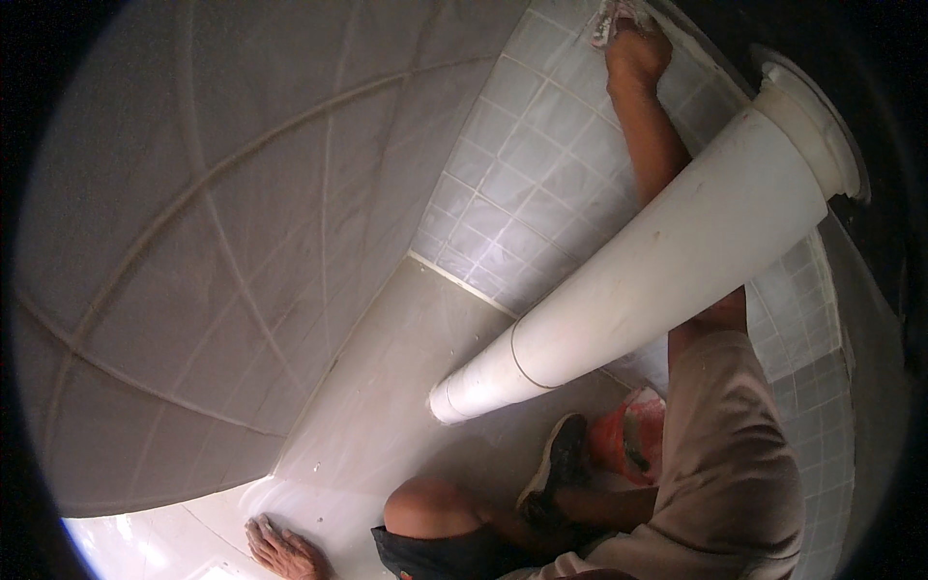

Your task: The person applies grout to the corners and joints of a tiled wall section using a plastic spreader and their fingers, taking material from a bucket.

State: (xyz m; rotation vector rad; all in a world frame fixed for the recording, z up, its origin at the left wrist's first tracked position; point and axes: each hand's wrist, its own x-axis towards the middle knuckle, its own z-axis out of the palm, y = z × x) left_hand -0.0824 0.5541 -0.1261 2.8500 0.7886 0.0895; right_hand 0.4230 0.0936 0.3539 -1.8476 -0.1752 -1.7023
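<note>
My right arm reaches up behind a thick white pipe [648, 256], so part of the forearm is hidden. At the top, my right hand [642, 53] is closed around a crumpled whitish-pink cloth [609, 21], pressed to the small-tiled wall [541, 126] near its upper edge. Down at the lower left, my left hand [282, 549] lies flat on the pale floor, its fingers somewhat apart and dusted with white. Nothing shows in it.
The pipe slants from a wide collar [812, 126] at the upper right down to the floor. Large grey-tiled wall [242, 251] fills the left. A red bucket [628, 435] with whitish smears stands beside my dark shoe [559, 469]; my bent knee [430, 507] is close by.
</note>
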